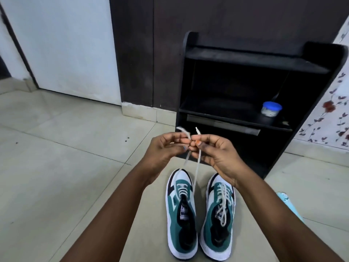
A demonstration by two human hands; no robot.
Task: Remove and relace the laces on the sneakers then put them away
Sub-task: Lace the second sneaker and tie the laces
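**Q:** White lace [196, 167] — where does it sit, and what do your hands hold?

**A:** It rises from the left sneaker [181, 214], which stands on the floor [56, 176] at 6 o'clock, just beside the right sneaker [219, 216] at 5 o'clock. Your left hand [166, 146] pinches one end and your right hand [217, 148] pinches the other; both are closed on the lace, fingertips nearly touching, with the two tips poking up above them.

**Q:** How should you do this step well?

**A:** The left sneaker appears laced only through its lower eyelets, so relacing likely continues. Judge the two ends against each other while you hold them raised; draw them even before threading on. Keep the shoe flat, pull gently so the lower rows stay snug, and feed each tip cleanly through its next eyelet. The right sneaker's lace [222, 205] looks fully threaded and lies loose over the tongue.

**Q:** Which containers are present, and what do they hold?

**A:** At 1 o'clock stands a black shelf unit [264, 59]. Its middle shelf carries one small jar [271, 109] with a blue lid; the contents look pale, but cannot be identified. No shoes are in the unit.
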